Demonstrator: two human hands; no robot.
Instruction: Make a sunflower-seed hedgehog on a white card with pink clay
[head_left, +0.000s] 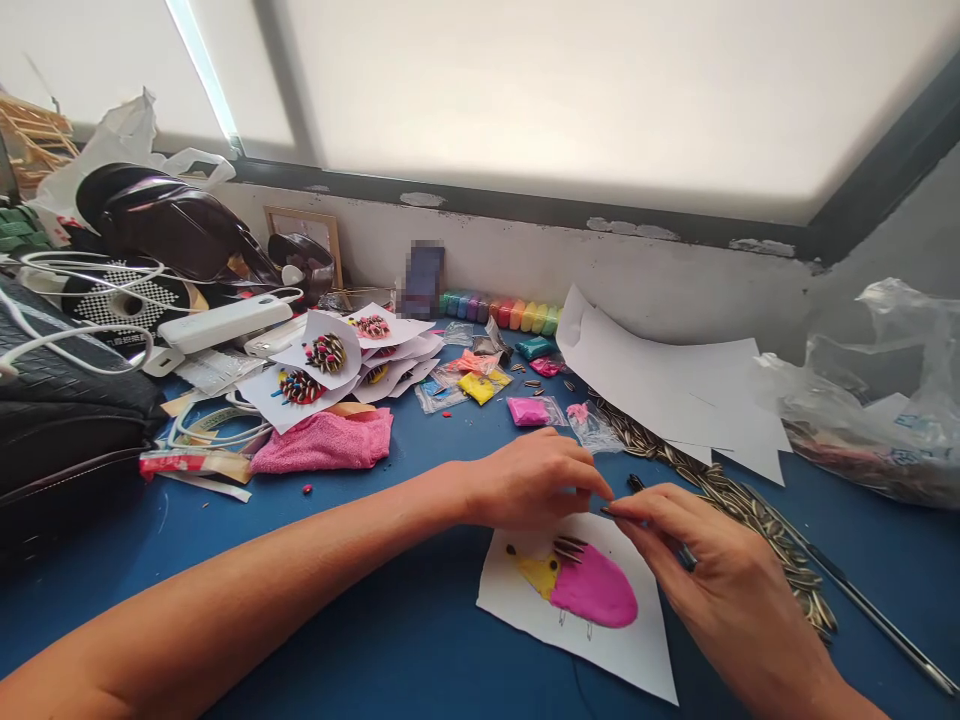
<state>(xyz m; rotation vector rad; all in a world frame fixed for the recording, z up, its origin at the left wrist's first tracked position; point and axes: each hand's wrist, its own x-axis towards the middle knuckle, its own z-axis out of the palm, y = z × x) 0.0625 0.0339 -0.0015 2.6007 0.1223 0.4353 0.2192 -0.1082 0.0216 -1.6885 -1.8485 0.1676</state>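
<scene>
Though slender, seed point(607, 510) tight in right hand point(727, 560) near smooth clay point(600, 592), left grip point(534, 480) unclear.

Open tabletop point(390, 620) left of paper point(510, 600), seeds point(799, 575) blocking right

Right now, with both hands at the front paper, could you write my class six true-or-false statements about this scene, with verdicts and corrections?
1. The pink shape lies on the front paper. True.
2. The seeds on the pink shape are at its right end. False: the seeds are at its upper left, near the yellow part.
3. The left hand and right hand are far apart. False: their fingertips are close together.
4. The right hand pinches a small dark thing. True.
5. Most of the seed pile lies right of the front paper. True.
6. The cloth is green. False: the cloth is pink.
</scene>
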